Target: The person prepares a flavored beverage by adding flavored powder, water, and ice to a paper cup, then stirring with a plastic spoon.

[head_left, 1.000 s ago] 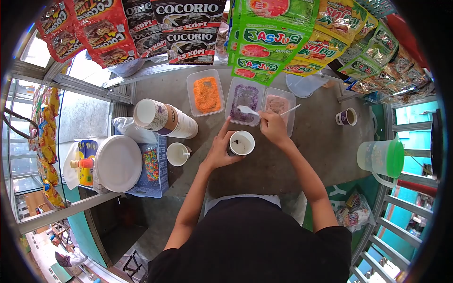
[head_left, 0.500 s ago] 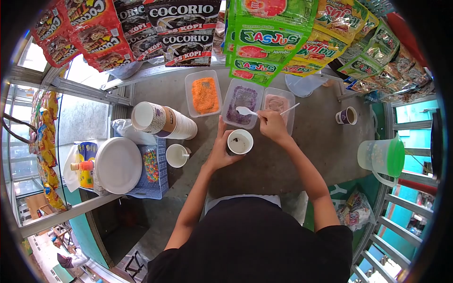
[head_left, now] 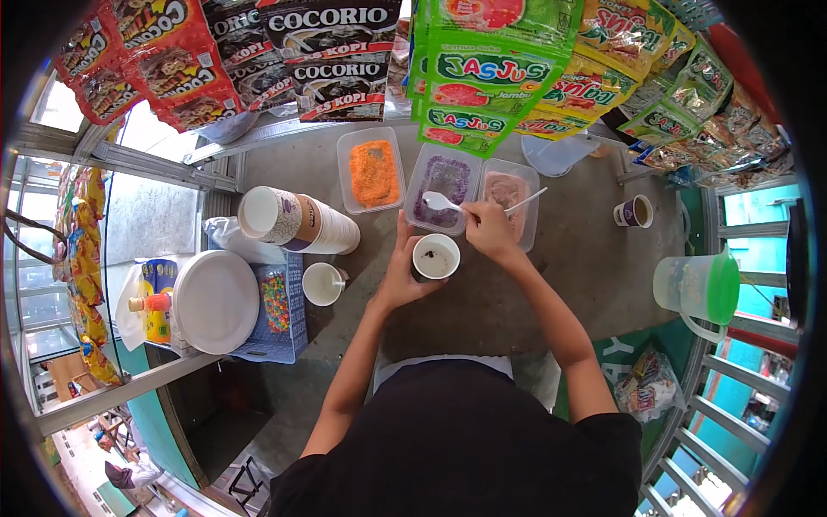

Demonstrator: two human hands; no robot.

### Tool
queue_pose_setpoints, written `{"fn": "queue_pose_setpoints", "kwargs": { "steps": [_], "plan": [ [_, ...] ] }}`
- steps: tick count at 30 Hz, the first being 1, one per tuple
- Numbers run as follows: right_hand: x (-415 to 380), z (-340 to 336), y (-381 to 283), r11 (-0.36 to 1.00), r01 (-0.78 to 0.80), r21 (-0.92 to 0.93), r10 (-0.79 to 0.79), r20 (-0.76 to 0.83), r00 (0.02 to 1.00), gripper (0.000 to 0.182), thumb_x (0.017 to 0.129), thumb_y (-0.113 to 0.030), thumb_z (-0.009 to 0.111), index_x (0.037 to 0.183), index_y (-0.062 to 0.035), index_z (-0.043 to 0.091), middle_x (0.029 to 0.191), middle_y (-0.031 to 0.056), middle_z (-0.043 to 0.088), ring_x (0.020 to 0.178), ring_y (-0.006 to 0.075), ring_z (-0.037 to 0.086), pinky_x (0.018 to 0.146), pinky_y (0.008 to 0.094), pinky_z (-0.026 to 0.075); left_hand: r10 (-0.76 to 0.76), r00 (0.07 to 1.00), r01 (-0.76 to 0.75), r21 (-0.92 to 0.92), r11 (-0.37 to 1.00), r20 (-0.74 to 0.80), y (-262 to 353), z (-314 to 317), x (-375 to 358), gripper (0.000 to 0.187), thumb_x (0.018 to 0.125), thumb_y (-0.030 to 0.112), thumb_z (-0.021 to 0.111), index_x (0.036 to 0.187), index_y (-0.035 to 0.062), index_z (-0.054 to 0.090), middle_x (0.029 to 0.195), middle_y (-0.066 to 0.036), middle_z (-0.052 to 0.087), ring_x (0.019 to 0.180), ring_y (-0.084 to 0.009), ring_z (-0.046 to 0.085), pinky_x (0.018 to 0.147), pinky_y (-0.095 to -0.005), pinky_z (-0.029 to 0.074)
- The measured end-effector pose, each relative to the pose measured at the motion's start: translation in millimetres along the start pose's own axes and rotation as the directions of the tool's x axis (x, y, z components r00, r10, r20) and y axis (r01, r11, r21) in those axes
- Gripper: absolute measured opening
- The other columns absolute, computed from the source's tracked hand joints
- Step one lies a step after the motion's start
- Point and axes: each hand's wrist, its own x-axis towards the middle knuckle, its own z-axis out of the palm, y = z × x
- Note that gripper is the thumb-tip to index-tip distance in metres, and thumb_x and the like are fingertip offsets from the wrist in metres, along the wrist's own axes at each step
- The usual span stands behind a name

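Note:
My left hand is wrapped round a paper cup with a little dark matter on its pale inside. In my right hand is a white plastic spoon, its bowl over the near part of a clear tub of purple grains. To the left of that tub lies another of orange grains. A third tub, with pinkish-brown powder, sits partly behind my right hand, and a white handle sticks out of it.
A long stack of paper cups and a single cup are at the left, near a blue basket and a white round lid. Drink sachets hang overhead. A green-lidded pitcher and a filled cup stand right.
My right hand has shifted slightly left and down with the spoon, whose bowl has moved a little within the purple tub's area. The cup in my left hand has barely moved.

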Motion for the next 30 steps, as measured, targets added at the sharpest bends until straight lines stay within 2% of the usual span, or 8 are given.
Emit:
{"fn": "queue_pose_setpoints", "kwargs": {
  "steps": [6, 9, 16, 18, 19, 21, 27, 30],
  "plan": [
    [9.7, 11.0, 5.7, 0.980, 0.089, -0.176, -0.086, 0.024, 0.996, 0.016, 0.081, -0.007, 0.056, 0.087, 0.0009, 0.068, 0.083, 0.0245, 0.065, 0.081, 0.0427, 0.063, 0.073, 0.0485, 0.049, -0.027, 1.000, 0.027, -0.043, 0.999, 0.005, 1.2, -0.9, 1.0, 0.073, 0.059, 0.023, 0.087, 0.123, 0.0061, 0.055, 0.157, -0.030, -0.002, 0.142, -0.0451, 0.023, 0.112, -0.0507, 0.030],
    [5.8, 12.8, 4.9, 0.979, 0.110, -0.171, -0.102, 0.053, 0.993, 0.019, 0.084, -0.006, 0.059, 0.097, 0.0023, 0.069, 0.087, 0.0246, 0.066, 0.080, 0.0397, 0.065, 0.070, 0.0433, 0.050, -0.029, 1.000, 0.029, -0.030, 0.999, 0.003, 2.5, -2.0, 0.2, 0.073, 0.059, 0.023, 0.087, 0.123, 0.0064, 0.055, 0.158, -0.029, -0.003, 0.142, -0.0457, 0.024, 0.112, -0.0510, 0.030],
    [-6.1, 20.6, 14.7, 0.987, 0.119, -0.110, -0.115, 0.036, 0.993, 0.020, 0.084, -0.006, 0.059, 0.099, 0.0029, 0.070, 0.084, 0.0238, 0.066, 0.073, 0.0366, 0.066, 0.067, 0.0413, 0.050, -0.058, 0.998, 0.059, -0.053, 0.997, 0.016, 1.2, -1.3, 0.0, 0.074, 0.059, 0.023, 0.088, 0.124, 0.0062, 0.054, 0.158, -0.027, -0.004, 0.141, -0.0456, 0.026, 0.112, -0.0513, 0.031],
    [-7.6, 21.6, 16.6, 0.999, 0.049, 0.006, -0.049, 0.036, 0.998, 0.019, 0.085, -0.006, 0.060, 0.099, 0.0027, 0.070, 0.077, 0.0211, 0.067, 0.063, 0.0267, 0.064, 0.061, 0.0358, 0.047, -0.062, 0.998, 0.063, -0.049, 0.997, 0.024, 1.4, -2.2, 0.2, 0.074, 0.059, 0.023, 0.087, 0.124, 0.0061, 0.054, 0.158, -0.027, -0.004, 0.141, -0.0453, 0.026, 0.112, -0.0512, 0.031],
    [-8.3, 21.6, 15.4, 0.999, 0.048, 0.006, -0.049, 0.037, 0.998, 0.019, 0.085, -0.006, 0.060, 0.099, 0.0027, 0.070, 0.077, 0.0211, 0.067, 0.063, 0.0267, 0.064, 0.061, 0.0358, 0.047, -0.057, 0.998, 0.058, -0.049, 0.997, 0.025, 1.9, -2.8, 0.3, 0.074, 0.059, 0.023, 0.087, 0.124, 0.0061, 0.054, 0.158, -0.027, -0.004, 0.142, -0.0450, 0.026, 0.112, -0.0511, 0.030],
    [-9.2, 21.1, 11.9, 0.997, -0.030, 0.077, 0.030, 0.012, 0.999, 0.019, 0.082, -0.007, 0.058, 0.093, 0.0018, 0.070, 0.076, 0.0250, 0.065, 0.069, 0.0359, 0.066, 0.064, 0.0401, 0.049, -0.052, 0.998, 0.053, -0.050, 0.997, 0.029, 3.4, -2.8, 0.4, 0.074, 0.060, 0.022, 0.087, 0.124, 0.0060, 0.054, 0.159, -0.027, -0.004, 0.142, -0.0447, 0.025, 0.112, -0.0510, 0.030],
    [-8.1, 13.4, 18.2, 0.985, -0.116, 0.126, 0.119, -0.013, 0.993, 0.021, 0.084, -0.009, 0.059, 0.097, 0.0008, 0.071, 0.072, 0.0225, 0.065, 0.062, 0.0268, 0.065, 0.061, 0.0354, 0.047, -0.075, 0.997, 0.077, -0.091, 0.993, 0.025, 6.2, -4.2, -0.1, 0.072, 0.060, 0.021, 0.087, 0.123, 0.0059, 0.055, 0.158, -0.027, -0.004, 0.143, -0.0437, 0.023, 0.113, -0.0505, 0.030],
    [-7.4, 4.5, 21.4, 0.992, -0.113, 0.061, 0.114, -0.010, 0.993, 0.021, 0.084, -0.010, 0.059, 0.098, 0.0002, 0.071, 0.073, 0.0221, 0.065, 0.063, 0.0273, 0.065, 0.061, 0.0360, 0.047, -0.063, 0.998, 0.064, -0.087, 0.994, 0.018, 6.0, -3.2, 0.2, 0.072, 0.060, 0.021, 0.087, 0.123, 0.0060, 0.055, 0.158, -0.027, -0.003, 0.144, -0.0424, 0.021, 0.114, -0.0502, 0.028]
  ]
}}
